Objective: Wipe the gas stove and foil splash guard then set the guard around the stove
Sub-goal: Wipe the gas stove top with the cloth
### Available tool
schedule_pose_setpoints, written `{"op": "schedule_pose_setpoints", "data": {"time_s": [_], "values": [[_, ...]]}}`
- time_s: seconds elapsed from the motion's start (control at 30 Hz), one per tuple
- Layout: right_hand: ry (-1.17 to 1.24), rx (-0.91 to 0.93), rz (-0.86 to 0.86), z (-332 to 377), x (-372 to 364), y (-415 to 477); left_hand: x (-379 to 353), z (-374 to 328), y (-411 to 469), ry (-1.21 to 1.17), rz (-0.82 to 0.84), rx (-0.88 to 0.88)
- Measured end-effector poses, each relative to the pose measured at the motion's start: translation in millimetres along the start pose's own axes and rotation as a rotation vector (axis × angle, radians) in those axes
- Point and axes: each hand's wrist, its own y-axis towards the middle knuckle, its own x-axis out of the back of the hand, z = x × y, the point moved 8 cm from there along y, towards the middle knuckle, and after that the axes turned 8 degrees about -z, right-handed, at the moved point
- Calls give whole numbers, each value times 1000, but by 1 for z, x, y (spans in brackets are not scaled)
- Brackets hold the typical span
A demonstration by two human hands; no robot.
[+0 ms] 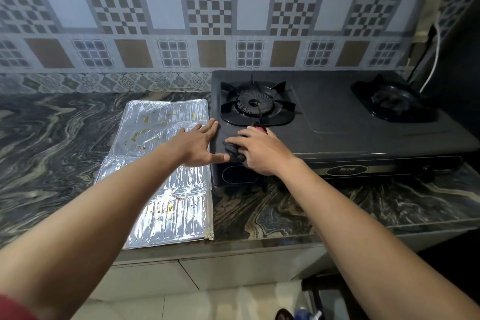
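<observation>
A black two-burner gas stove (350,125) stands on the marbled counter against the tiled wall. My right hand (262,152) presses a dark cloth (233,150), with a bit of red showing, onto the stove's front left corner. My left hand (200,144) lies flat with fingers spread, touching the stove's left edge. The foil splash guard (161,176) lies flat on the counter left of the stove, stained with yellow and red spots. My left forearm crosses over it.
The left burner (255,105) and right burner (392,101) carry black pan supports. A white hose or cable (435,60) runs up the wall at the far right. The counter (52,143) drops off at its front edge, with cabinet fronts and floor below.
</observation>
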Motion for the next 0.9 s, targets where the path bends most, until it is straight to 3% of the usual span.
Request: {"op": "schedule_pose_setpoints", "data": {"time_s": [0.57,0.73,0.9], "values": [[-63,-474,-113,-164,28,-90,-3,2,-1,-4,-36,-26],[-53,-535,-147,-144,26,-83,-5,6,-4,-50,-29,6],[20,-302,-141,-60,13,-45,-1,5,-2,-19,-7,2]]}}
